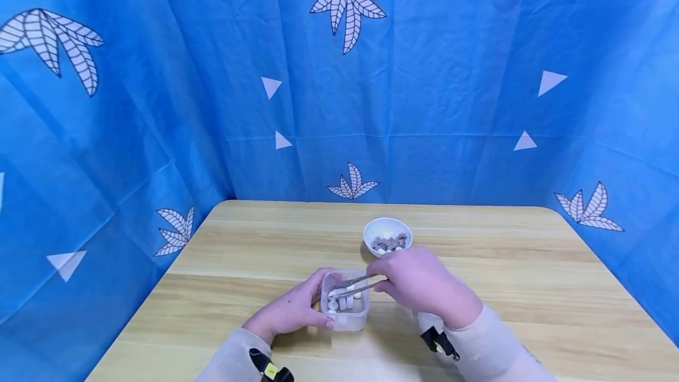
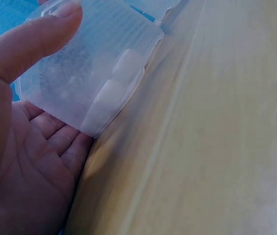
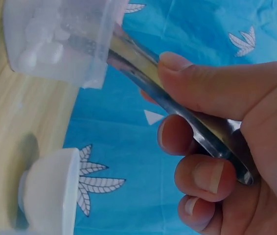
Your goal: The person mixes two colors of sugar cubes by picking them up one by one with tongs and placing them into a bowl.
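Note:
My left hand point(image 1: 297, 308) holds a clear plastic container point(image 1: 348, 324) from its left side, thumb near the front and fingers around the back. In the left wrist view the thumb point(image 2: 35, 46) lies along the container's wall. Several white chunky pieces point(image 1: 346, 303) lie inside, showing through the plastic. Metal tongs point(image 3: 153, 90) are gripped between the thumb and fingers of my right hand point(image 1: 421, 282). Their tips reach down into the container among the white pieces; whether they pinch one I cannot tell.
Behind the container stands a white bowl point(image 1: 386, 224) with several grey-brown pieces point(image 1: 389, 243) and some white ones, partly covered by my right hand. Everything stands on a wooden table point(image 1: 212, 305). A blue patterned curtain point(image 1: 440, 75) surrounds its back and sides.

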`<state>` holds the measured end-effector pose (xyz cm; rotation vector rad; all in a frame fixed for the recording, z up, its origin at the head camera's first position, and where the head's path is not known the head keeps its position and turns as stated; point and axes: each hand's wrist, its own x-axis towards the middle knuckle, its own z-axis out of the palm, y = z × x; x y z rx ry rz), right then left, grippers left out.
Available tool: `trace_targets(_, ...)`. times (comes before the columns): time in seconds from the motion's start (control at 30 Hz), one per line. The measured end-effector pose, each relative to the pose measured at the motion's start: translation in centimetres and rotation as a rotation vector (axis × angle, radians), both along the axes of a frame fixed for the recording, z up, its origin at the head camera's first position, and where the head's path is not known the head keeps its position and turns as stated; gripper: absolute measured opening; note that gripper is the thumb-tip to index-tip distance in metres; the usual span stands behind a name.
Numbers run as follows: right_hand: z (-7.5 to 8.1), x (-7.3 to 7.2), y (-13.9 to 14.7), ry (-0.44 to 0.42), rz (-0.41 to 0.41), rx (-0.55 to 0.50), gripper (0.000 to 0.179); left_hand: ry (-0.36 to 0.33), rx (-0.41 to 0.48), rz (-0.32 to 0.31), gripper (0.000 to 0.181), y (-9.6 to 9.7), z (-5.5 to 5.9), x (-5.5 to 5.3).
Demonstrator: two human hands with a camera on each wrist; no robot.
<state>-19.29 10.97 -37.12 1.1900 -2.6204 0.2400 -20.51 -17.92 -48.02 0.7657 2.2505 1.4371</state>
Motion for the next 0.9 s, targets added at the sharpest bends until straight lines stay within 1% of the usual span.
trace_targets(0.2,1.5,0.0,1.4,-0.039,0.04,-0.074,0.021,-0.011,0.025,-0.017,0.089,0.1,0.1,-0.2)
trace_targets(0.33,2.3,-0.3,2.7,-0.021,0.055,-0.117,0.022,-0.023,0.037,-0.022,0.088,0.1,0.4,-0.2)
trace_targets(0.4,2.6,-0.5,3.4,-0.005,0.044,-0.129,0.022,-0.017,0.036,-0.024,0.087,0.0,0.4,-0.2)
trace_targets(0.53,2.9,-1.2,4.8,-0.006,-0.027,-0.142,0.027,-0.012,0.02,-0.017,0.086,0.0,0.6,-0.1)
trace_targets(0.67,2.8,-2.2,6.1,-0.02,-0.11,-0.154,0.027,-0.036,0.023,-0.006,0.086,0.0,0.6,0.0)
trace_targets(0.8,2.6,-3.0,7.4,-0.06,-0.194,-0.168,0.025,-0.04,0.021,0.0,0.085,0.0,0.5,0.0)
trace_targets(0.9,2.4,-3.6,8.0,-0.096,-0.258,-0.158,0.024,-0.033,0.015,0.006,0.085,0.0,0.4,0.1)
